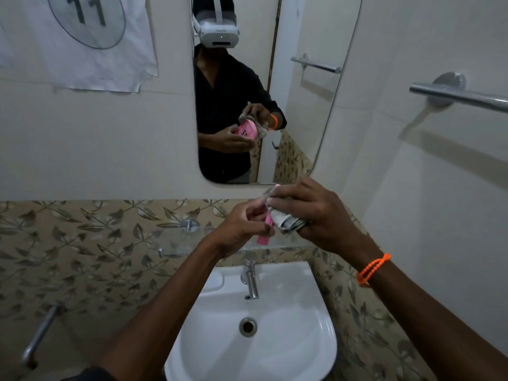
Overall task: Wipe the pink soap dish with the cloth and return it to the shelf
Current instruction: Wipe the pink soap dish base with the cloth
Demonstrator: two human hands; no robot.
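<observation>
Two bare arms reach out over the white sink; the left hand curls its fingers round the pink soap dish and holds it up on its edge, above the tap. Right hand, with an orange band on its wrist, grips a bunched grey cloth pressed against the dish; both show in the mirror.

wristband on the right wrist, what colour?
Orange, a beaded wristband looped twice round the right wrist; clearest in the head view.
</observation>
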